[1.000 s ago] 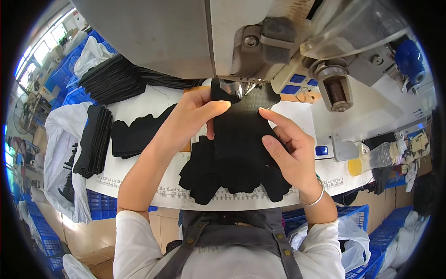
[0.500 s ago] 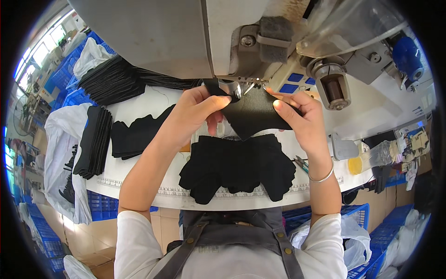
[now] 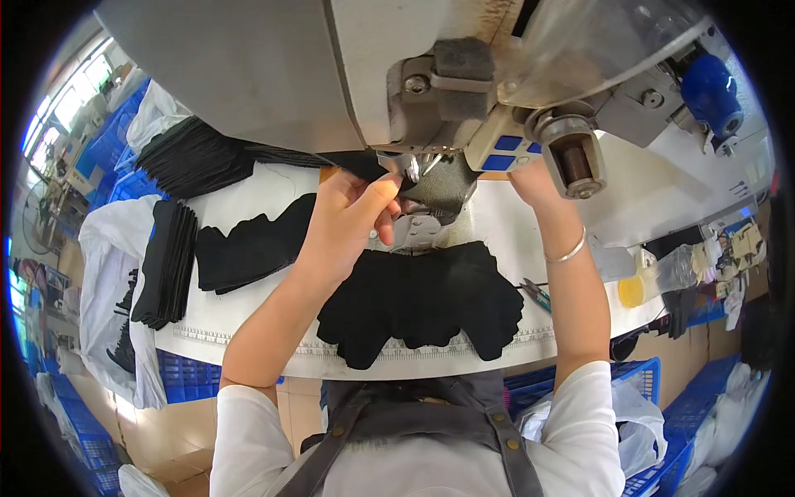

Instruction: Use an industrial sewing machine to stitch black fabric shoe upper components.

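Evidently soft and limp, the black fabric piece [image 3: 443, 186] lay under the sewing machine head [image 3: 439, 91]; the left hand [image 3: 352, 211] pinched its edge, the right hand [image 3: 534, 178] mostly hidden behind the machine, grip unclear.

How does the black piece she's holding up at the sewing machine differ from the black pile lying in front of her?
The held black piece is a single piece, pinched by the left hand under the sewing machine head; the front pile is several pieces fanned out. The held piece is lifted at the needle; the pile lies flat near the table edge, untouched. The held piece looks smaller. Both are dark fabric.
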`<state>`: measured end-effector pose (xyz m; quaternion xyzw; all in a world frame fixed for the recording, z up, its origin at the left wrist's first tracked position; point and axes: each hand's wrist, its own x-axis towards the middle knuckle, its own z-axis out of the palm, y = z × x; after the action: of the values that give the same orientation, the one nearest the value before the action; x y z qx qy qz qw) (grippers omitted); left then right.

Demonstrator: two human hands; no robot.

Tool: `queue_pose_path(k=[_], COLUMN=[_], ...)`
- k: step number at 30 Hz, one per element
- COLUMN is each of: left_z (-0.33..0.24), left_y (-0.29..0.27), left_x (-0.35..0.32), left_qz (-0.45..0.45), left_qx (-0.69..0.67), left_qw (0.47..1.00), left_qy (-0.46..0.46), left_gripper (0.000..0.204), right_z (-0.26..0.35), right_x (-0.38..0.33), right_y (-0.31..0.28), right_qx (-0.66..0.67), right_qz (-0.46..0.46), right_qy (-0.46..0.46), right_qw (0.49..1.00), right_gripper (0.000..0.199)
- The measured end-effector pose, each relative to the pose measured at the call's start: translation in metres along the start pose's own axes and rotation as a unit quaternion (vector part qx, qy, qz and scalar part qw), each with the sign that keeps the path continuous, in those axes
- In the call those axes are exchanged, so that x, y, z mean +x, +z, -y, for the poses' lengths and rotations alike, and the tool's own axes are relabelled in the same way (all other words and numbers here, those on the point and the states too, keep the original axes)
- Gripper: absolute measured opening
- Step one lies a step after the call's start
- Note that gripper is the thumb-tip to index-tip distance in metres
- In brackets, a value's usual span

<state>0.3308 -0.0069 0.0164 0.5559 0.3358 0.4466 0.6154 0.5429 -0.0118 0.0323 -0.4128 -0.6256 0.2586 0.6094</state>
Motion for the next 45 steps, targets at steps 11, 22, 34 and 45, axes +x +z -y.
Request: queue_pose_path(k=[11,22,34,45], left_z=[0.006,0.009,0.015,0.063], left_y=[-0.003,-0.008,-0.017,-0.115], left_x=[0.018,0.023,0.006,-0.093], left_qz=[0.024,0.047,-0.195,-0.226], left_qx=[-0.011,-0.014,-0.031,-0.095], left_qw=[0.999,0.999,0.977,0.954], left_qy=[0.032,0.016,0.076,-0.174], left_gripper=[0.019,0.024,0.027,0.048], right_z=[-0.034,-0.042,0.003,0.016], right_x=[0.027,0.008,-0.148,-0.156], right_y=[-0.007,-0.003,-0.015,0.002], right_qx=[0.073,0.198,-0.386,-0.446], right_qz=[0.032,0.051,0.168,0.085], right_qy=[0.057,0.055,0.049,0.024], right_qw=[0.995,0.977,0.906,0.891], right_gripper=[0.009,0.024,0.055,0.035])
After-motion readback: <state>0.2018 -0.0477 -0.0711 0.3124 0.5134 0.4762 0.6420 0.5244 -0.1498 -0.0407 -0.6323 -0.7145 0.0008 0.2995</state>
